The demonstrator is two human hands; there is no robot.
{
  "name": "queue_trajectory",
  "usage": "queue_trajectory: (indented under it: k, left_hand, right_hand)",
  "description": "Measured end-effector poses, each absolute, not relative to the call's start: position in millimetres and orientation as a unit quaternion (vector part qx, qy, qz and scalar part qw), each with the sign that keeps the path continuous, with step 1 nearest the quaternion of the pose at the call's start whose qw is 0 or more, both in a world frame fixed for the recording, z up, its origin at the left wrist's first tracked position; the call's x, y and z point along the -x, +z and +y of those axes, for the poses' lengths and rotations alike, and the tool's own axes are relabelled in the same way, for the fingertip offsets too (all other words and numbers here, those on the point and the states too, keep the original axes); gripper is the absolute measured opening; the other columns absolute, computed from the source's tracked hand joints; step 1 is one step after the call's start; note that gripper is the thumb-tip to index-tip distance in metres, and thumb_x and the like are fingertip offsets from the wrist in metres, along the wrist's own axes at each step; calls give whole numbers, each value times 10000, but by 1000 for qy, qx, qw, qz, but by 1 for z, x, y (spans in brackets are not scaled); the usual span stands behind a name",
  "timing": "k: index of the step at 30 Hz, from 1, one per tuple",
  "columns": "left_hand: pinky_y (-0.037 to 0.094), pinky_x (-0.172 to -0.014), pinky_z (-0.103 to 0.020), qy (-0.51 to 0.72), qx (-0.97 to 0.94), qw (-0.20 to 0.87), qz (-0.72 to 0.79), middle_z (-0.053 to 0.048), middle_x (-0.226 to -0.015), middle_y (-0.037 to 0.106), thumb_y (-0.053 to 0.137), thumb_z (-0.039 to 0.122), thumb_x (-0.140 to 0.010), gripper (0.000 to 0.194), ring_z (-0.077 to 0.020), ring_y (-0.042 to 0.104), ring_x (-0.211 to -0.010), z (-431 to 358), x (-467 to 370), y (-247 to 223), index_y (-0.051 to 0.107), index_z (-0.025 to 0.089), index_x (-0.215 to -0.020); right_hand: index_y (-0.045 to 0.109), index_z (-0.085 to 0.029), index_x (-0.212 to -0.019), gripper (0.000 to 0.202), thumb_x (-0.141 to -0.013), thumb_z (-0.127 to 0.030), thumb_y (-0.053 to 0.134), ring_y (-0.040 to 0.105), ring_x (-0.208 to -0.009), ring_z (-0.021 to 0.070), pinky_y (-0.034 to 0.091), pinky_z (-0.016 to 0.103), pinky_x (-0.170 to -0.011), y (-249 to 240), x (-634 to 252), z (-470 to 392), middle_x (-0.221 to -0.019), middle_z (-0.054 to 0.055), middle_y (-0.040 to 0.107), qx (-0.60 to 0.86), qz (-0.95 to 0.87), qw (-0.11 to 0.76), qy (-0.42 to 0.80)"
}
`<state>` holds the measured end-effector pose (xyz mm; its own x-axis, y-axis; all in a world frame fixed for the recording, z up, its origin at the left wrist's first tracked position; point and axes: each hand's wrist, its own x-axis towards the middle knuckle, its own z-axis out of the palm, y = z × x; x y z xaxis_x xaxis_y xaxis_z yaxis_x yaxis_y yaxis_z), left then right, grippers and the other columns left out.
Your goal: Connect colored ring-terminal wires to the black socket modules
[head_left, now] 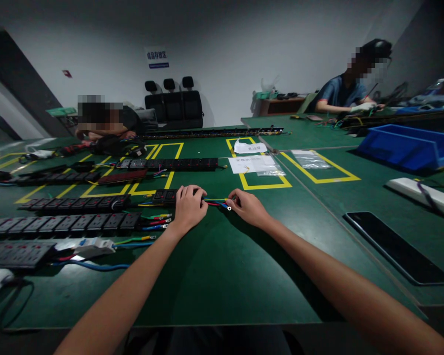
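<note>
My left hand (190, 209) rests over the right end of a short black socket strip (164, 196), its fingers curled round it. From that end, yellow-green, red and blue wires (216, 202) run right, with a ring terminal (229, 208) at a tip. My right hand (247, 207) pinches the end of the yellow-green wire between thumb and fingers. Left of my hands lie a black socket strip (77, 202) and a longer one (62, 224) with ring-ended wires (157, 222) at its right end.
A dark phone (395, 246) and a white power strip (425, 196) lie at the right, before a blue bin (407, 147). Papers (252, 164) and plastic bags lie ahead. One person (111, 123) leans on the table at back left; another (342, 93) works at back right.
</note>
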<state>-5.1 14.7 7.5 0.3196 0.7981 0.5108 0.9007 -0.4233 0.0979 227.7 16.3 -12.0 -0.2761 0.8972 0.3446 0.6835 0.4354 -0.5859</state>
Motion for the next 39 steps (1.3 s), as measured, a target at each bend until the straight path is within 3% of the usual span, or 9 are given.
queue_trajectory:
  k: [7,10,14,17,22,26,39]
  left_hand:
    - [299,-1195,-556,-246,808,104,-525,-105,-1180,636,577,212,-883,206,-285,560,-1216,15,5,6,703,221,-1046]
    - [302,-1191,-562,-241,809,108,-525,-109,-1193,636,574,213,-891,223,-284,561,-1216,15,5,6,721,222,-1058]
    - [304,-1189,-566,-233,811,108,-525,-112,-1203,633,576,224,-902,222,-286,560,-1221,14,5,7,743,225,-1048]
    - [316,-1178,-569,-232,813,107,-523,-114,-1198,632,577,266,-922,210,-289,563,-1210,13,5,7,742,220,-1044]
    - [334,-1162,-558,-239,811,105,-523,-111,-1181,637,597,285,-924,176,-289,569,-1191,14,4,7,729,212,-1015]
    - [346,-1149,-534,-260,803,95,-527,-91,-1148,645,633,294,-916,120,-279,582,-1155,15,5,6,712,220,-967]
    - [365,-1092,-489,-272,787,84,-548,-64,-1104,655,671,328,-921,95,-267,579,-1129,17,3,6,700,242,-891]
  right_hand:
    - [655,-179,-1132,308,-961,-424,580,616,-716,176,431,286,-654,-11,-230,16,-842,36,693,477,-768,370,216]
    - [653,-172,-1205,364,-888,-350,682,631,-746,176,446,286,-673,-10,-231,15,-899,43,706,457,-790,351,208]
    - [658,-184,-1170,287,-893,-256,675,642,-691,171,436,277,-644,-7,-233,13,-796,10,707,484,-786,333,191]
    - [667,-204,-1112,208,-919,-277,681,660,-716,192,438,288,-660,-2,-235,10,-780,15,717,504,-799,308,116]
    - [684,-184,-1012,108,-963,-274,647,645,-884,243,449,320,-725,4,-236,5,-947,99,707,483,-834,262,-51]
    - [681,-169,-898,125,-970,-263,639,615,-878,252,439,334,-740,6,-236,5,-895,106,681,449,-852,245,-110]
    - [625,-186,-771,184,-843,-249,782,561,-673,148,371,261,-611,-2,-206,-15,-756,11,637,411,-855,305,85]
